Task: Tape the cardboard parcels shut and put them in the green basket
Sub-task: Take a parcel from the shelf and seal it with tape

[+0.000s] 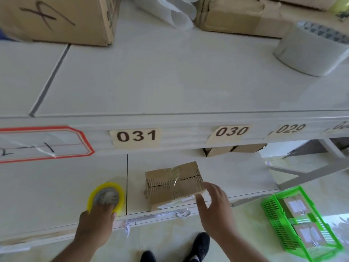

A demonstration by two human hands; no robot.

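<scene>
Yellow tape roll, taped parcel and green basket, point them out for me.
yellow tape roll (120, 193): head view, on its right rim.
taped parcel (170, 186): head view, top face.
green basket (273, 216): head view, left mesh wall.

Small brown cardboard parcel (172, 184) flat on the lower shelf, clear tape across its top seam. Yellow-rimmed tape roll (105, 197) lying flat to its left. Green basket (302, 224) on the floor at right, holding two labelled parcels (302, 220).
</scene>
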